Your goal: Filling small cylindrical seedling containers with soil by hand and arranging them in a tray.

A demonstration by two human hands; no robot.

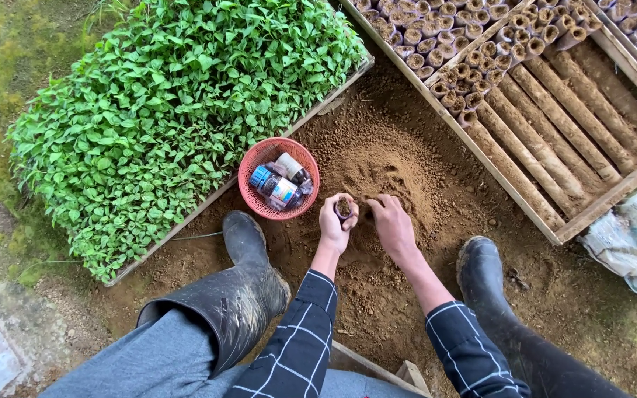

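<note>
Gripping 1 small soil-filled tube in my left hand, beside the soil mound; right hand digs, seemingly half-curled. Tube soft, crumbly: hold round its sides.

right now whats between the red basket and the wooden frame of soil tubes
In the head view, only bare brown soil lies between the red basket and the wooden frame.
</note>
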